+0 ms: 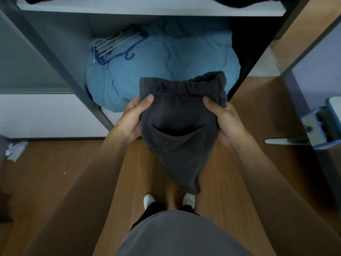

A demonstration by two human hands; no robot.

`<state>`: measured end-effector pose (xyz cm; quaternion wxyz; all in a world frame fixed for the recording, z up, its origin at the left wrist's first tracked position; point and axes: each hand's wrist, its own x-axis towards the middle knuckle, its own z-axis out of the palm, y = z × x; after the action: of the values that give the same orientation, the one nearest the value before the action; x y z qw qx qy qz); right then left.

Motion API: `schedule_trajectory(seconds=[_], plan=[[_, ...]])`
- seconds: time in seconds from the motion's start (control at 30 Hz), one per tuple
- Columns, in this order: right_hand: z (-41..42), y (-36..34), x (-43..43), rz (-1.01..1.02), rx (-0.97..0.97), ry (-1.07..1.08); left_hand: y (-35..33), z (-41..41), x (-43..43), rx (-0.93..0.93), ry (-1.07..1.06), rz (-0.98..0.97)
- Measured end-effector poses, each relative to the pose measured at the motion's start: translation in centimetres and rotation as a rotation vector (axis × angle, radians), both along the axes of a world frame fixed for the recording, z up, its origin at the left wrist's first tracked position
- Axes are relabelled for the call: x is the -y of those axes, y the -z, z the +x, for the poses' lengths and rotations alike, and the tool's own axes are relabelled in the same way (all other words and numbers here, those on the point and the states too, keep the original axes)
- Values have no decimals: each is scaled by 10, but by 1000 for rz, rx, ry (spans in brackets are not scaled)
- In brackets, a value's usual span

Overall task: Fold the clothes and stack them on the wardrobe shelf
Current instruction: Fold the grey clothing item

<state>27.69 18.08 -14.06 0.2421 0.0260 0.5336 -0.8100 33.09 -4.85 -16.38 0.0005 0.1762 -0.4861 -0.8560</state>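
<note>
Dark grey garment held up in front of the wardrobe, folding not yet finished.

The garment (pixel 177 130) hangs in the air between both hands, and its lower end falls loose toward the feet. It seems only partly folded and is not yet on the white shelf (pixel 147 10), where some dark cloth (pixel 249 1) already lies. The left hand (pixel 132 117) and the right hand (pixel 224 122) each grip one side below the elastic band. The thumbs press on the front, and the other fingers are hidden behind the fabric.
</note>
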Motion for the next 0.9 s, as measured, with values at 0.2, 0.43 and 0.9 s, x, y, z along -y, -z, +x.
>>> schedule_trajectory(seconds=[0.2,0.43,0.9], plan=[[4,-1,-2,90,192,31,45,22,-18,239,198,-71],[-30,-7,-40,-48,207,-77,5,-7,-32,139,75,76],[1,18,2,8,188,-13,2,13,2,208,215,-88]])
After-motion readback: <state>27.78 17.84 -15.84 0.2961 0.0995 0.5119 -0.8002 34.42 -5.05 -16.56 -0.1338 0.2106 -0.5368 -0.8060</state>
